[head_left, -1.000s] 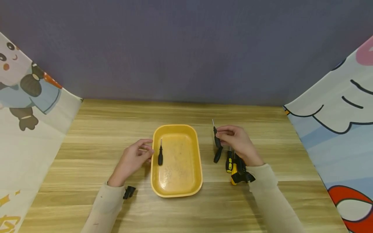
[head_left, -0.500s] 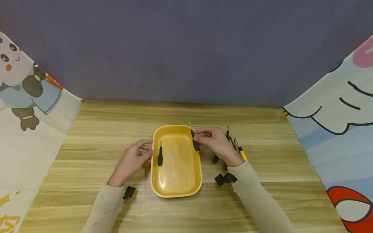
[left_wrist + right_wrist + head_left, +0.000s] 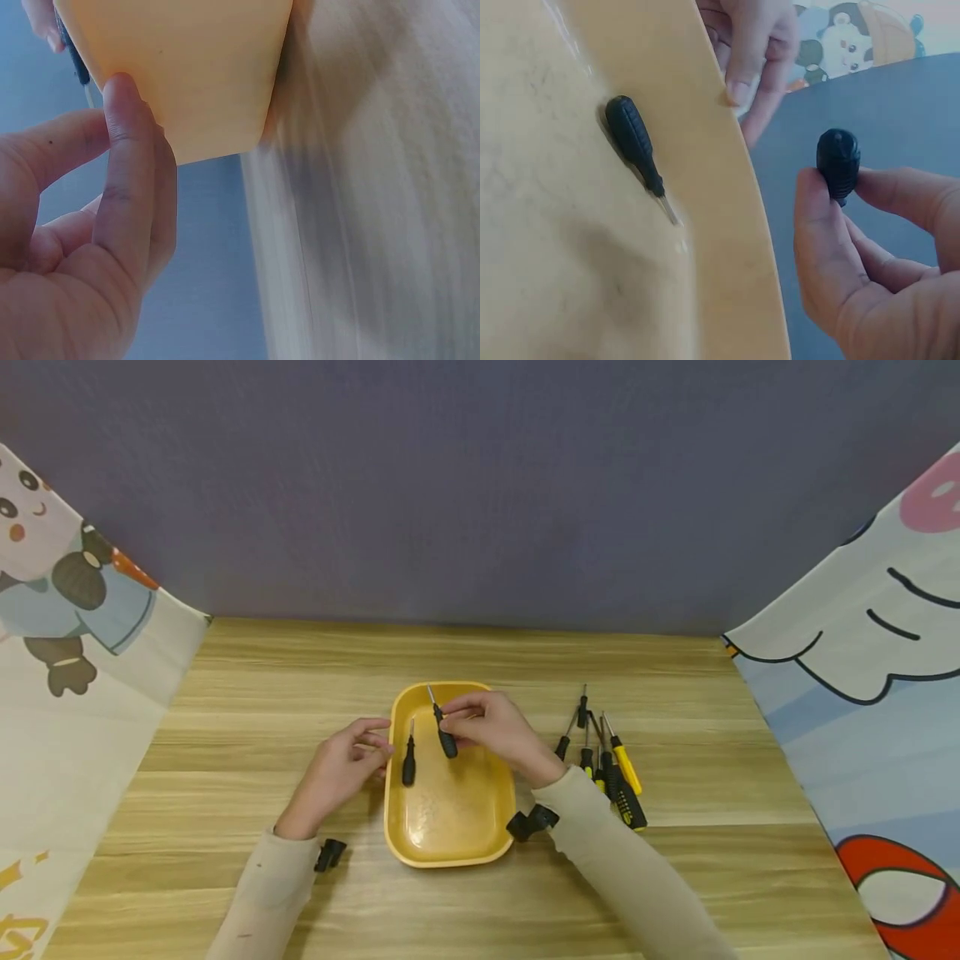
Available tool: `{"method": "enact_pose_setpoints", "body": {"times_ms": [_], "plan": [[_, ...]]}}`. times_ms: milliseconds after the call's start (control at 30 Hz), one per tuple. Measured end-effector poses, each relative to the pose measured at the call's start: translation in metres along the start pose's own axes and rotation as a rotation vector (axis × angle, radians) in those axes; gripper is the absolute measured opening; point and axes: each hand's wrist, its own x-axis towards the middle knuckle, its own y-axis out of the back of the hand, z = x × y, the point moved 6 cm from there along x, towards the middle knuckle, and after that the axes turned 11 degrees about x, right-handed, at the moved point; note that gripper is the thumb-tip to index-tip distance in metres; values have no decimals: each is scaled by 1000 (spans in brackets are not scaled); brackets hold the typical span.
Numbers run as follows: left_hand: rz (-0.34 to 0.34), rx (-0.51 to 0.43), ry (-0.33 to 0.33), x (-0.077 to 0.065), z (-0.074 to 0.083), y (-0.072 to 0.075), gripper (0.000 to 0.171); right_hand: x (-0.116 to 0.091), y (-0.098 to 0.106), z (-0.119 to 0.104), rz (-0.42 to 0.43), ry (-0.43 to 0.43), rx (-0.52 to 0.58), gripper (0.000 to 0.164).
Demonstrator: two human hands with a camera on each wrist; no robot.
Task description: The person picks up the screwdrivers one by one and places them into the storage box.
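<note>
In the head view my right hand (image 3: 495,727) pinches a small black-handled screwdriver (image 3: 447,743) over the yellow tray (image 3: 450,862), its metal tip pointing away from me. The right wrist view looks at the butt of the held screwdriver (image 3: 838,161), between thumb and fingers. Another black screwdriver (image 3: 632,139) lies inside the tray along its left side. My left hand (image 3: 347,760) stays at the tray's left rim, fingertips against it. From the left wrist, a fingertip rests on the outer wall of the tray (image 3: 202,75).
Right of the tray lies a loose group of several screwdrivers, among them a yellow-handled one (image 3: 627,767) and a black-and-yellow one (image 3: 628,802). A grey wall (image 3: 465,493) rises behind the wooden table (image 3: 300,652), with cartoon-printed panels (image 3: 885,693) at both sides.
My right hand has carried the black screwdriver leftward from beside the pile, across the right rim, to over the tray. The left hand has stayed at the rim.
</note>
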Motion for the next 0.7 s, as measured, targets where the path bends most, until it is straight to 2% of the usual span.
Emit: {"method": "enact_pose_setpoints", "body": {"times_ms": [367,700], "plan": [[-10,-11,-11,-1,0,0,38,18,-26,16,-41,-70,41,25],[-8,-33,-11,0,1,-1,37,29,-28,39,4,-166,-54,25]]}}
